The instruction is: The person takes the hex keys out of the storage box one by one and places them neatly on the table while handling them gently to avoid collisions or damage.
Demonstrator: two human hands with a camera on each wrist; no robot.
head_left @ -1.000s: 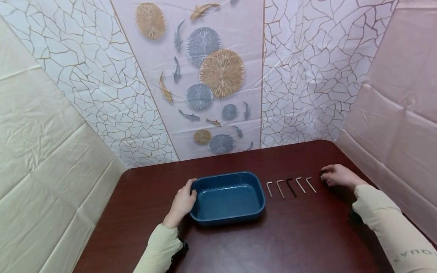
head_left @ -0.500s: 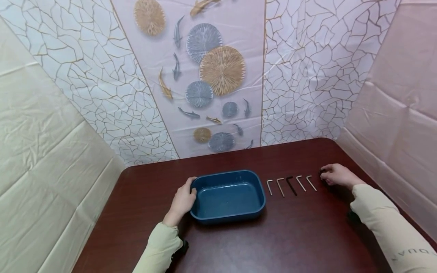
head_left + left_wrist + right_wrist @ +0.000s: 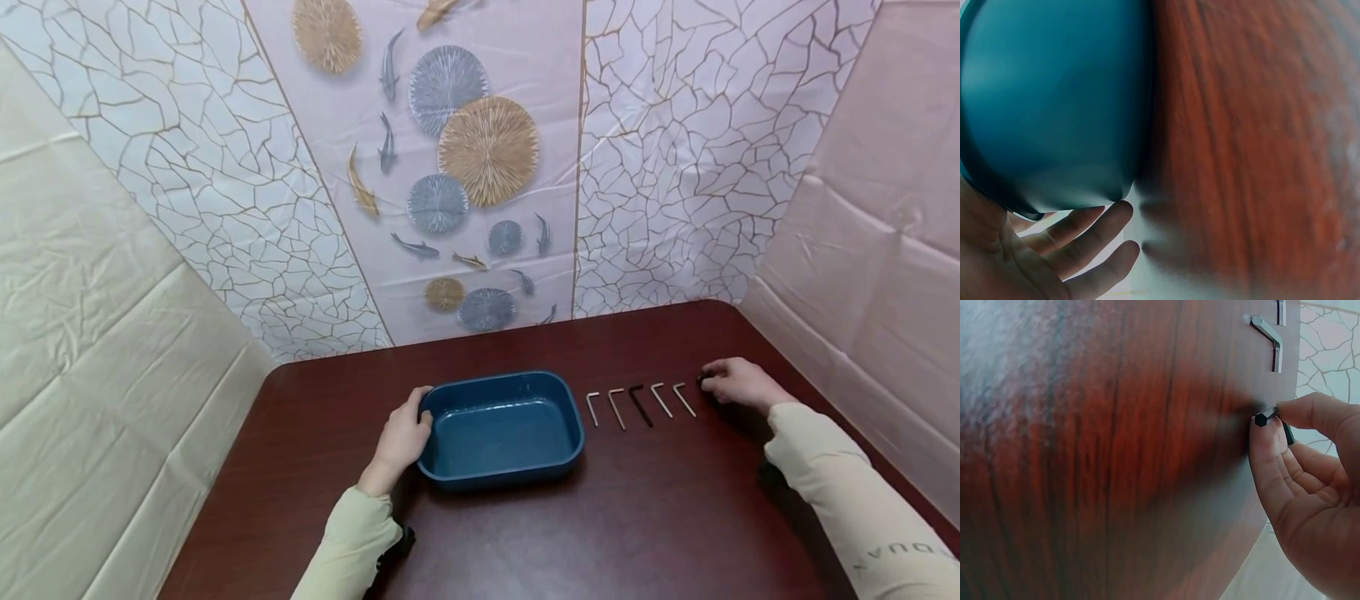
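Observation:
A dark blue rectangular tray (image 3: pixel 498 478) stands on the table, its hollow facing up. My left hand (image 3: pixel 402 437) grips its left end, the thumb over the rim; the left wrist view shows the other fingers (image 3: pixel 1088 240) spread along the outside of the tray wall (image 3: pixel 1060 106). Over at the right, my right hand (image 3: pixel 738 383) pinches a black hex key (image 3: pixel 1266 416) between thumb and fingertip, close over the table. Between tray and right hand lie several L-shaped hex keys in a row, among them a silver one (image 3: pixel 592 409) and a black one (image 3: pixel 641 406).
The dark red wooden table (image 3: pixel 600 533) has rounded far corners. Behind it hangs a patterned cloth (image 3: pixel 487 242), with plain pale cloth walls at the left (image 3: pixel 127 375) and right (image 3: pixel 870 275). In the right wrist view, a hex key (image 3: pixel 1266 334) lies just beyond the fingers.
My right hand has shifted slightly left, toward the row of hex keys, with the black hex key in its fingers. The head view has tilted down a little. The left hand keeps its grip.

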